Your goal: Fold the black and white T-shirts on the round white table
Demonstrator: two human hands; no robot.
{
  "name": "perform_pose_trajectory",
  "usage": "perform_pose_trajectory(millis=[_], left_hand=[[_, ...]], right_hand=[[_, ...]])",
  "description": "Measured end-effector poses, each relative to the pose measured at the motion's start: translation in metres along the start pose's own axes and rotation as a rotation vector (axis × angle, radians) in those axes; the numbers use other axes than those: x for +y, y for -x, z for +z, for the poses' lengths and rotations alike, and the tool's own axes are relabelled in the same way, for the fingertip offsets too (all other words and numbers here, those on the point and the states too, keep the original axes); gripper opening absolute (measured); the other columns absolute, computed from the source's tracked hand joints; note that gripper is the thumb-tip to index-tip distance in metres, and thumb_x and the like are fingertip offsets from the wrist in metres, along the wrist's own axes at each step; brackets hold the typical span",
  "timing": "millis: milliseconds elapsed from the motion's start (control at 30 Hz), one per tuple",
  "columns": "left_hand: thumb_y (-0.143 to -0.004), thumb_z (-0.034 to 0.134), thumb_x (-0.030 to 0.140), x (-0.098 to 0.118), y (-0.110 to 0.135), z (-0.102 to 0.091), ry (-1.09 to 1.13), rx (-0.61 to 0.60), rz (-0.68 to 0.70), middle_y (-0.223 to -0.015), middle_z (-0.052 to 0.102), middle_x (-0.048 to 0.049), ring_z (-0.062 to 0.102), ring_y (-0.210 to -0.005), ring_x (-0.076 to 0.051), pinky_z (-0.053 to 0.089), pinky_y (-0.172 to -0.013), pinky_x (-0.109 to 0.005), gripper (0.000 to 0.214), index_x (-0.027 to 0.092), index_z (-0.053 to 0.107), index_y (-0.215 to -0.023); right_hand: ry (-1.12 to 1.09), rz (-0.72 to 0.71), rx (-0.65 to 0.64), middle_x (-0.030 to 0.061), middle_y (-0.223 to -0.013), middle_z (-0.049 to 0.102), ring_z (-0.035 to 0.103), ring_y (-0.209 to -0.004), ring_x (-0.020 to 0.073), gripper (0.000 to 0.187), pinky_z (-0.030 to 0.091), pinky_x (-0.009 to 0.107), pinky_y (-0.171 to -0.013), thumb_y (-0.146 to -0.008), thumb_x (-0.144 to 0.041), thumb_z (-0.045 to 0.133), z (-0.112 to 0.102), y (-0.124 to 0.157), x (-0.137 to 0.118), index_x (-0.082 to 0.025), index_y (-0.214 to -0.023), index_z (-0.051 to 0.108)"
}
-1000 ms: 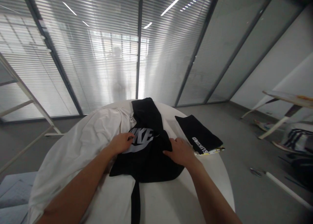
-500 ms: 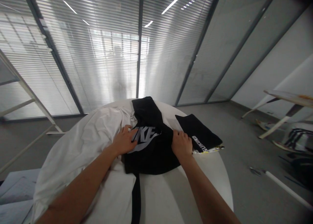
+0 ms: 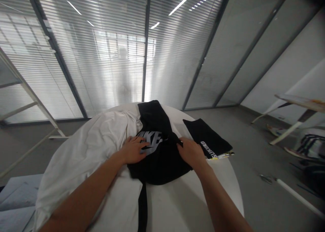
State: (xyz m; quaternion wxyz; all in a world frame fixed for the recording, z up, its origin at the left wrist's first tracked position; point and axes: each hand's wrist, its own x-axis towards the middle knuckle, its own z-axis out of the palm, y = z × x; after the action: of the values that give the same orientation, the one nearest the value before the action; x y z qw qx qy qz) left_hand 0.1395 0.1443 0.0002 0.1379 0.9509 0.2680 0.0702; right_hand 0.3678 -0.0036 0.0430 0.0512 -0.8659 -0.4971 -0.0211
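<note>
A black garment (image 3: pixel 162 167) with grey NIKE lettering lies partly folded on the round table, and its exact kind is unclear. My left hand (image 3: pixel 133 150) rests flat on the lettering, fingers spread, covering part of the print. At the garment's right edge, my right hand (image 3: pixel 190 152) pinches a raised fold between thumb and fingers. A narrow black strip (image 3: pixel 142 208) runs from the garment toward the near edge. White cloth (image 3: pixel 88 154) is bunched to the left, beside and partly under my left arm.
A folded black piece with white lettering (image 3: pixel 207 137) lies on the round white table (image 3: pixel 225 181) to the right. Papers (image 3: pixel 19 194) sit at lower left near a white metal frame (image 3: pixel 38 103). A wooden-topped table (image 3: pixel 299 101) stands at right, with a white pole (image 3: pixel 297 194) on the floor.
My right hand has turned inward and pulled up a fold of the garment's right edge. My left hand has stayed on the lettering with only a slight shift.
</note>
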Motion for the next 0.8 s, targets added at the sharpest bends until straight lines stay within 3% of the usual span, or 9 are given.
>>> perform_pose_trajectory(millis=[100, 300, 467, 533, 633, 733, 800], left_hand=[[-0.081, 0.059, 0.039, 0.001, -0.002, -0.004, -0.003, 0.029, -0.027, -0.133, 0.057, -0.0052, 0.050, -0.123, -0.030, 0.028, -0.109, -0.050, 0.044, 0.035, 0.063, -0.125], [-0.085, 0.051, 0.032, 0.007, -0.006, -0.008, 0.049, 0.118, -0.066, -0.116, 0.066, -0.0059, 0.055, -0.115, -0.030, 0.031, -0.106, -0.048, 0.038, 0.030, 0.066, -0.121], [-0.093, 0.042, 0.035, 0.017, -0.008, -0.011, 0.429, 0.168, -0.084, -0.109, 0.069, -0.0015, 0.063, -0.098, -0.018, 0.042, -0.096, -0.033, 0.063, 0.028, 0.025, -0.153], [-0.095, 0.039, 0.036, 0.017, -0.008, -0.012, 0.426, 0.145, -0.053, -0.117, 0.067, -0.0013, 0.061, -0.105, -0.017, 0.040, -0.099, -0.032, 0.054, 0.029, 0.035, -0.149], [-0.096, 0.037, 0.037, 0.012, -0.010, -0.010, 0.271, 0.078, -0.082, -0.127, 0.064, -0.0014, 0.054, -0.120, -0.021, 0.033, -0.107, -0.037, 0.040, 0.028, 0.064, -0.124], [-0.095, 0.039, 0.036, 0.006, -0.012, -0.007, 0.206, 0.057, -0.127, -0.125, 0.066, -0.0017, 0.056, -0.120, -0.022, 0.034, -0.107, -0.037, 0.038, 0.026, 0.068, -0.118], [-0.093, 0.042, 0.033, 0.002, -0.013, -0.006, 0.204, 0.085, -0.138, -0.124, 0.067, -0.0024, 0.058, -0.118, -0.021, 0.037, -0.105, -0.034, 0.037, 0.025, 0.067, -0.119]], right_hand=[[-0.090, -0.045, 0.042, 0.0083, -0.101, 0.072, 0.067, -0.098, 0.0236, 0.027, 0.043, 0.031, -0.084, -0.094, -0.032, 0.047, -0.013, 0.007, -0.009, -0.022, -0.110, 0.067], [-0.379, -0.122, -0.027, 0.0046, -0.099, 0.074, 0.067, -0.094, 0.0214, 0.025, 0.044, 0.028, -0.079, -0.093, -0.029, 0.048, -0.023, 0.022, -0.033, -0.023, -0.107, 0.069], [-0.570, -0.268, -0.091, 0.0042, -0.094, 0.073, 0.066, -0.084, 0.0173, 0.028, 0.044, 0.026, -0.076, -0.090, -0.026, 0.051, -0.018, 0.038, -0.058, -0.020, -0.111, 0.069], [-0.611, -0.315, -0.157, 0.0034, -0.088, 0.072, 0.065, -0.079, 0.0158, 0.034, 0.044, 0.025, -0.075, -0.087, -0.025, 0.055, -0.016, 0.043, -0.064, -0.019, -0.119, 0.067], [-0.704, -0.406, -0.268, 0.0009, -0.083, 0.070, 0.063, -0.074, 0.0134, 0.040, 0.045, 0.024, -0.072, -0.086, -0.023, 0.058, -0.015, 0.047, -0.066, -0.020, -0.125, 0.064], [-0.793, -0.502, -0.355, -0.0001, -0.087, 0.069, 0.064, -0.078, 0.0129, 0.041, 0.047, 0.023, -0.073, -0.087, -0.028, 0.059, -0.020, 0.045, -0.058, -0.023, -0.128, 0.061], [-0.762, -0.480, -0.286, 0.0016, -0.096, 0.070, 0.065, -0.087, 0.0142, 0.037, 0.048, 0.024, -0.080, -0.092, -0.031, 0.053, -0.022, 0.039, -0.047, -0.023, -0.127, 0.061]])
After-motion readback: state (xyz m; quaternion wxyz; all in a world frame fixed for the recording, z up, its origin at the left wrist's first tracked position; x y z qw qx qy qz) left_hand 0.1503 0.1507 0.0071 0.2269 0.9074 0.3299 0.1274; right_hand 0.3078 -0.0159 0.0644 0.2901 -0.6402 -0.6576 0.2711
